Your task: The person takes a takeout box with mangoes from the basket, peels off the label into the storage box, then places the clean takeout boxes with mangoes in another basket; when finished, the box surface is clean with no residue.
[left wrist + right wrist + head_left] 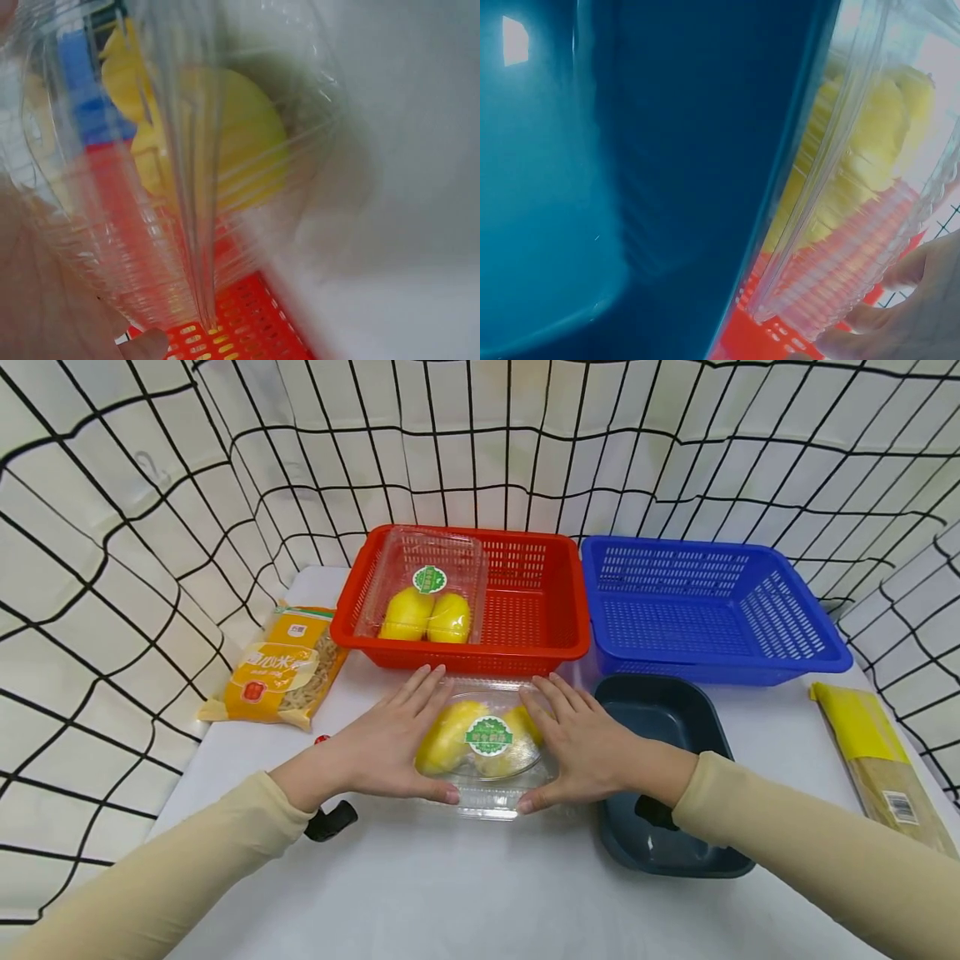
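Observation:
A clear plastic clamshell box (487, 797) with yellow mango-like fruits (452, 735) inside lies on the table before the red basket. Its lid, under a round green-and-white label (489, 736), looks closed in the head view. My left hand (390, 739) lies along the box's left side, its fingers straight toward the far corner and its thumb at the near edge. On the opposite side, my right hand (592, 747) rests in the same way, fingers extended and thumb spread. Ribbed box walls (187, 262) fill much of the left wrist view, fruit showing through them.
The red basket (555, 647) holds a similar fruit box (382, 560); a blue basket (720, 670) stands beside it. A dark teal tub (622, 843) sits under my right forearm. An orange food bag (273, 672) lies left, a yellow-topped packet (870, 743) right. Black netting surrounds the table.

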Available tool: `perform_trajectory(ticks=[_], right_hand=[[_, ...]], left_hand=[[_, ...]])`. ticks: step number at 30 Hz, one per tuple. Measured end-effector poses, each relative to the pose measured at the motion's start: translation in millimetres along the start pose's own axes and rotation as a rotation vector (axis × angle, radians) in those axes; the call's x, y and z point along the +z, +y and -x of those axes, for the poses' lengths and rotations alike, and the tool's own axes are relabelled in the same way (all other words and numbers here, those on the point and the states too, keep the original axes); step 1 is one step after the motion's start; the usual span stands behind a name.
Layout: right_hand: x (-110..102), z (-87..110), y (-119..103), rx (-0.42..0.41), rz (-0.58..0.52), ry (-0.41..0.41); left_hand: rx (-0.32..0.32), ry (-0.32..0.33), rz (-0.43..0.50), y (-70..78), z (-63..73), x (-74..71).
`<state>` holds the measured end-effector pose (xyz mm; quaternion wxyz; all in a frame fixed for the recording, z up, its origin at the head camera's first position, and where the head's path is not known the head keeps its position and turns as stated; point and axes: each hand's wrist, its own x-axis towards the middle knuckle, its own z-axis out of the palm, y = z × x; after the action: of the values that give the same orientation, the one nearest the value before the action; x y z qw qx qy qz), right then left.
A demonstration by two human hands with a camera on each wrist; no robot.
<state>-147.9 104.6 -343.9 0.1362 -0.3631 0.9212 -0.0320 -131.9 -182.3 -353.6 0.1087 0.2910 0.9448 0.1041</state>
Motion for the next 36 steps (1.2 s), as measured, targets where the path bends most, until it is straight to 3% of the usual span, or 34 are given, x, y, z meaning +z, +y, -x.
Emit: perform_trajectory(ticks=[12,18,21,25,36], right_hand=[[-4.0,-1.3,3.9,-0.031,-0.042,0.018],[-17.4,-20.0,3.3,-0.194,-0.144,0.091],[-27.2,-33.9,-3.7,-0.277,-0.18,0.052],[-33.8,-51.1,-13.0,-0.321,-0.143,-0.003],[-30.2,-72.5,-21.2,-0.354,-0.107,-0.053]], left_hand=[[0.005,0.005,0.001,-0.2,-1.4,2.4],[0.003,-0.006,0.006,0.1,-1.0,1.0],[0.003,-0.008,0.01,0.2,-0.5,0.4],[0.004,-0.011,0.017,0.2,-0.3,-0.1],[0.024,-0.008,-0.004,-0.8,0.7,0.6]])
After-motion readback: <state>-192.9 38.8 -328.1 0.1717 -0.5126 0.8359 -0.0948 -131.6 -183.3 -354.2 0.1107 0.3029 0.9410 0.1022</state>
